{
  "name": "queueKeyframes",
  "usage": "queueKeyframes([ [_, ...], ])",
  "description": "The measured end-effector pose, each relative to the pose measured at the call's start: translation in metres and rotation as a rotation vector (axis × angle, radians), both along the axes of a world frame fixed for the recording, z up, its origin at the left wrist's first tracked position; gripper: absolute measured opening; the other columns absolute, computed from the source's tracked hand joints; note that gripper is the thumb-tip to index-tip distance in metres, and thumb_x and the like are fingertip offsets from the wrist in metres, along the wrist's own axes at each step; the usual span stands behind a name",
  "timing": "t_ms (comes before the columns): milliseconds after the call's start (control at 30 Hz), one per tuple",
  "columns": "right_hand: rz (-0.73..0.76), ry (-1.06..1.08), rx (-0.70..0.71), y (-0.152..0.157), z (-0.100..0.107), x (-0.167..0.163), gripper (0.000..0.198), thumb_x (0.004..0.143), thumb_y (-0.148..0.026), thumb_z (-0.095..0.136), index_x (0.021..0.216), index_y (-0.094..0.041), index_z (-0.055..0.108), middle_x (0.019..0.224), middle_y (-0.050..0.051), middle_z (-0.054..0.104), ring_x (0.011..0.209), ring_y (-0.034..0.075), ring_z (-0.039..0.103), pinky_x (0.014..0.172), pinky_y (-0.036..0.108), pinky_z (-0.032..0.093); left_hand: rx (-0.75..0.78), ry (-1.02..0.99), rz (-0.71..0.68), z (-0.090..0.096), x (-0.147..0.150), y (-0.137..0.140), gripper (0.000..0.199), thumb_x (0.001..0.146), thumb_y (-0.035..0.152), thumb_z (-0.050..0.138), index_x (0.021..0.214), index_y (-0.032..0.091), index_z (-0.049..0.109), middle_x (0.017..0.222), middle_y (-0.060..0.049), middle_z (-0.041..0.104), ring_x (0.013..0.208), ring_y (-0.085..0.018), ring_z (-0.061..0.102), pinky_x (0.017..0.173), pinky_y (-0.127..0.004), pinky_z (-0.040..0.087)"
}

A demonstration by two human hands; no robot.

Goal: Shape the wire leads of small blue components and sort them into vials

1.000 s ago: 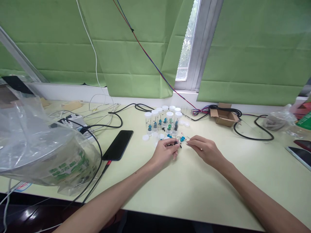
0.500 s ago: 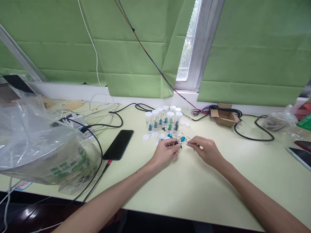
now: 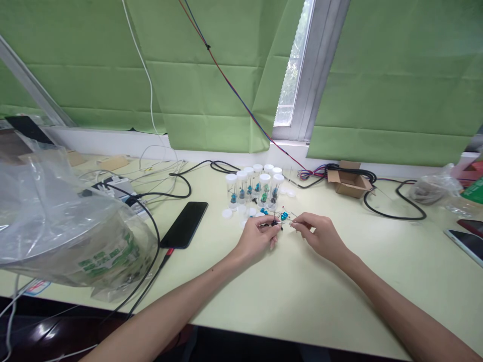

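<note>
Between the fingers of my left hand point(image 3: 259, 234) is a small black part point(image 3: 275, 222) with a thin dark stem standing up from it. My right hand point(image 3: 312, 231) pinches the end of a thin, pale, wire-like piece point(image 3: 286, 223) that reaches toward the black part. Whether the two pieces touch is too small to tell. Just beyond the fingertips lies a blue part point(image 3: 284, 215) among thin rods. Behind my hands stand several clear tubes point(image 3: 231, 192) with white caps, holding blue, green and dark pieces on stems. A loose white cap point(image 3: 227, 213) lies to the left.
A black phone point(image 3: 184, 224) with a cable lies left of my hands. Further left, a large plastic bag point(image 3: 75, 226) covers much of the table. Behind on the right are an open cardboard box point(image 3: 349, 185) and black cables point(image 3: 407, 217). Another phone point(image 3: 466, 245) lies at the right edge.
Both hands stay almost in place. The dark stem on the black part now stands more plainly upright, and my right fingertips have shifted very slightly.
</note>
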State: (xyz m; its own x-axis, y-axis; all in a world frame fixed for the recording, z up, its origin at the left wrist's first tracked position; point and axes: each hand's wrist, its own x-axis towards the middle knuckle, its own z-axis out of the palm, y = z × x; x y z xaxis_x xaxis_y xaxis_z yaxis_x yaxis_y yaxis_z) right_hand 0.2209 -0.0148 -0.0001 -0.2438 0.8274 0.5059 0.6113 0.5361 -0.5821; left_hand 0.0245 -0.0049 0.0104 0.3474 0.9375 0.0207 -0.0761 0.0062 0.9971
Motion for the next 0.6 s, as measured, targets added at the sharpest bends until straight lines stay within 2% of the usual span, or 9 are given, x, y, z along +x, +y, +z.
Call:
queueKeyframes([
  [333, -0.026, 0.153, -0.247, -0.0029, 0.0035, -0.0041, 0.026, 0.090, -0.037, 0.055, 0.071, -0.019, 0.060, 0.057, -0.001, 0.056, 0.051, 0.013, 0.050, 0.054, 0.027, 0.040, 0.045, 0.029, -0.012, -0.0068, 0.0007, 0.0027, 0.026, 0.077, 0.036, 0.068, 0.088, 0.012, 0.065, 0.061, 0.002, 0.051, 0.043, -0.007, 0.045, 0.045, -0.023, 0.037],
  [600, 0.020, 0.381, -0.542, -0.0022, 0.0066, -0.0072, 0.043, 0.083, -0.057, 0.061, 0.068, -0.017, 0.058, 0.048, -0.004, 0.048, 0.042, 0.010, 0.042, 0.046, 0.024, 0.030, 0.075, 0.044, -0.016, -0.0066, -0.0002, 0.0020, 0.027, 0.077, 0.037, 0.068, 0.088, 0.012, 0.065, 0.058, 0.003, 0.051, 0.043, -0.008, 0.046, 0.046, -0.024, 0.036],
])
